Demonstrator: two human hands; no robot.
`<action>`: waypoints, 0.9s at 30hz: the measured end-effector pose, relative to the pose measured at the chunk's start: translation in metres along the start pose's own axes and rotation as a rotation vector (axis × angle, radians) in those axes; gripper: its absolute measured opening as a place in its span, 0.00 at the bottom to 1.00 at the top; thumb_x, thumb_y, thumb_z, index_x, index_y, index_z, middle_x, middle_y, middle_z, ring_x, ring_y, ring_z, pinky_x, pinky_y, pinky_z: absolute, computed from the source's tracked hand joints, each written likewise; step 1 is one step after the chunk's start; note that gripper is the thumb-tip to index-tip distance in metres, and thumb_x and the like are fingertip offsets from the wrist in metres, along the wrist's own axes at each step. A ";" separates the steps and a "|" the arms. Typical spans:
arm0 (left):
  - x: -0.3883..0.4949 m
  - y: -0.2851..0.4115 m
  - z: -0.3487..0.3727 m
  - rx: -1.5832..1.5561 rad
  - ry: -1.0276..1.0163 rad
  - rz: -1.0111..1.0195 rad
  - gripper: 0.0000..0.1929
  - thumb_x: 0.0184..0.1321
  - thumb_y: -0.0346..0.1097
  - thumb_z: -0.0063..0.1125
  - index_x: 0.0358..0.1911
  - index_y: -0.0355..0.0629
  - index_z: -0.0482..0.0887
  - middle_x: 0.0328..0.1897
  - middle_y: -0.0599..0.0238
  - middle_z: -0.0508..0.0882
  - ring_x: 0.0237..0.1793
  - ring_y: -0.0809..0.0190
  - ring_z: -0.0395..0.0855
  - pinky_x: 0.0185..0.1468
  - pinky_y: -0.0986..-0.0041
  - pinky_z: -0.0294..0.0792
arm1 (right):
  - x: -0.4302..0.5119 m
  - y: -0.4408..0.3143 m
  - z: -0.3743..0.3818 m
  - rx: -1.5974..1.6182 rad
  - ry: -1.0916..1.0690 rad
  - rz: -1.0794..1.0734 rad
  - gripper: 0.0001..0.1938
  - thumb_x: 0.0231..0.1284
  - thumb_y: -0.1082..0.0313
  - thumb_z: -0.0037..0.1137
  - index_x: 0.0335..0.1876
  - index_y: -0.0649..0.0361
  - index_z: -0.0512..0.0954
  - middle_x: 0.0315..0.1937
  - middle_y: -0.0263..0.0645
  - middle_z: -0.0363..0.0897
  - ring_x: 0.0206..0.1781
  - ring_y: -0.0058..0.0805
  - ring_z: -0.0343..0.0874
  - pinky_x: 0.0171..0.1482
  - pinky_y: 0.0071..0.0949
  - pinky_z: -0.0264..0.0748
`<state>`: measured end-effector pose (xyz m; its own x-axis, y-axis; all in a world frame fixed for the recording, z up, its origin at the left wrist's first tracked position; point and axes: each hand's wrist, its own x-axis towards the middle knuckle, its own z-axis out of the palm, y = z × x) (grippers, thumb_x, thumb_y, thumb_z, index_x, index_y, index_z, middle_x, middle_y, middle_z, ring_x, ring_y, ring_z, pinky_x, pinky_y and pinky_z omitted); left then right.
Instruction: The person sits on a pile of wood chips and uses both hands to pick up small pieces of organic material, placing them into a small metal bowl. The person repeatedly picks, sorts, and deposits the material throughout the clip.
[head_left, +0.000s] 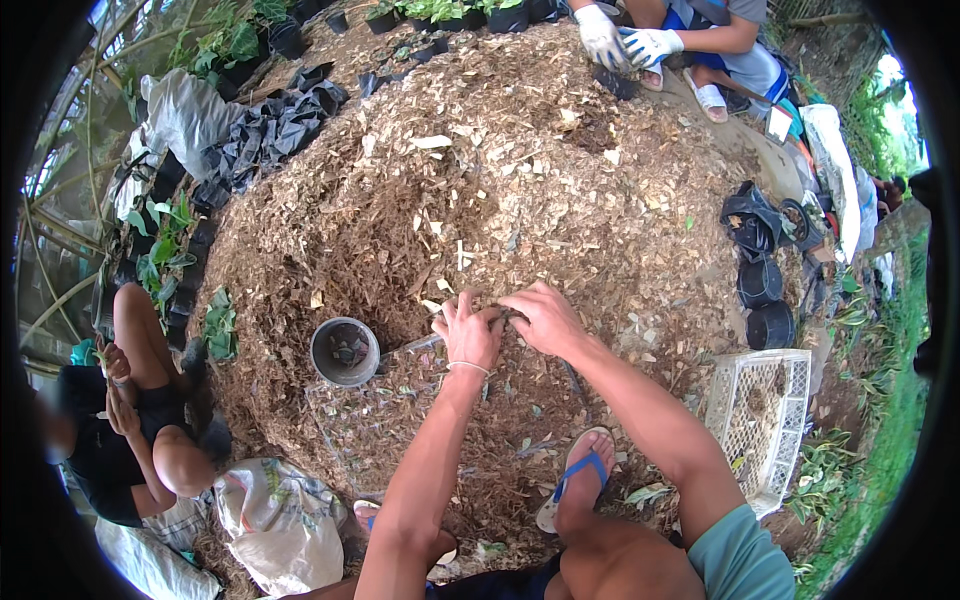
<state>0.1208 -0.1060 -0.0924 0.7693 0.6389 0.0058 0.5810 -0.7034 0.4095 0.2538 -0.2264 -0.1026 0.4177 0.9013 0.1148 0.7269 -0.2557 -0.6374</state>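
Note:
Over the mound of wood chips and brown fibre (540, 195), my left hand (474, 330) and my right hand (546, 319) meet at the fingertips. Pinched between them is a small dark clump (502, 313), mostly hidden by the fingers, so its kind is unclear. Below my hands lies a flat tray-like surface (435, 427) strewn with brown fibre and bits of leaf. A round grey plastic pot (346, 352) stands left of my left hand, with some leafy scraps at its bottom.
A white plastic crate (757, 427) and black pots (770, 325) are on the right. One person's gloved hands (626, 43) hold a black pot at the back. Another person (124, 427) sits left, near a white woven sack (281, 517). Black plastic bags (262, 135) lie back left.

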 end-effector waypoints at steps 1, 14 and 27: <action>0.001 0.001 -0.001 0.005 -0.005 0.007 0.11 0.55 0.39 0.79 0.43 0.59 0.98 0.71 0.72 0.78 0.70 0.47 0.68 0.70 0.42 0.57 | -0.001 0.000 -0.003 -0.024 -0.027 0.046 0.20 0.65 0.68 0.70 0.63 0.52 0.87 0.60 0.31 0.88 0.61 0.33 0.79 0.71 0.40 0.75; 0.000 0.004 -0.002 0.002 -0.075 -0.013 0.11 0.58 0.40 0.76 0.45 0.58 0.97 0.74 0.69 0.73 0.73 0.45 0.65 0.72 0.40 0.56 | 0.001 -0.008 -0.011 -0.236 -0.215 0.184 0.22 0.60 0.58 0.75 0.60 0.49 0.90 0.81 0.42 0.66 0.84 0.50 0.57 0.84 0.52 0.55; -0.004 0.003 -0.002 0.035 -0.026 0.015 0.16 0.57 0.41 0.78 0.51 0.59 0.96 0.75 0.64 0.74 0.73 0.45 0.66 0.72 0.39 0.56 | 0.008 -0.011 -0.015 -0.186 -0.213 0.161 0.13 0.60 0.64 0.74 0.51 0.47 0.93 0.85 0.47 0.61 0.87 0.58 0.51 0.86 0.61 0.50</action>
<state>0.1189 -0.1106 -0.0895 0.7843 0.6203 -0.0124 0.5782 -0.7235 0.3773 0.2576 -0.2217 -0.0831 0.4263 0.8920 -0.1502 0.7563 -0.4425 -0.4818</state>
